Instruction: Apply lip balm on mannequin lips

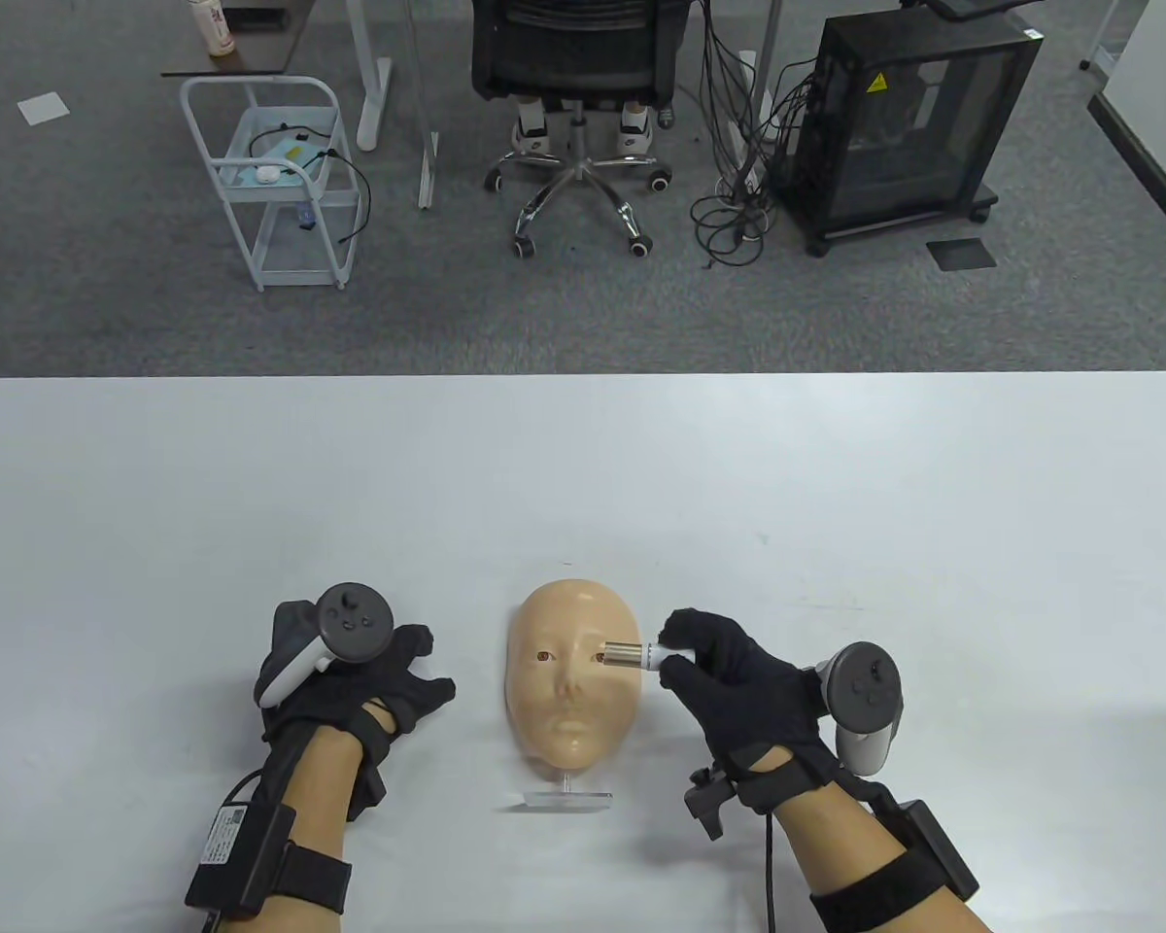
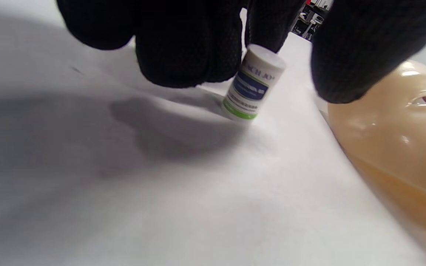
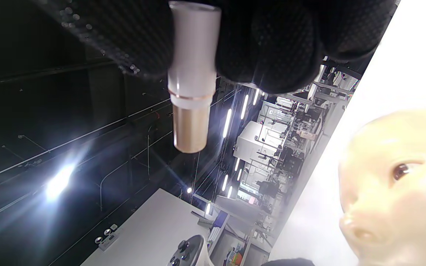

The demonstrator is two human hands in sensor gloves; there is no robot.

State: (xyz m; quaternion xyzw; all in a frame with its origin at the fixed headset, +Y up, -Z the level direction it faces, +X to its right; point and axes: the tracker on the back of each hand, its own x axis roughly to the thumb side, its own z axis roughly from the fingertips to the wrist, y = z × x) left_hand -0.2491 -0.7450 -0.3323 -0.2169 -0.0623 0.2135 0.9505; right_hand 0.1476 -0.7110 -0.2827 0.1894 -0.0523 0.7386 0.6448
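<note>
Right hand (image 1: 729, 671) pinching uncapped lip balm tube (image 1: 632, 655) beside mannequin face (image 1: 571, 680), left hand (image 1: 350, 680) fingers spread, hovering over the cap (image 2: 254, 87) standing on worktop (image 1: 583, 466) left of the face

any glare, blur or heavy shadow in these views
Right wrist view: a ceiling light flares at lower left, and the table beside the mannequin face is blown out white. Left wrist view: the cap is slightly soft, with the left hand's shadow dark across the table. Table view: evenly lit, sharp.
</note>
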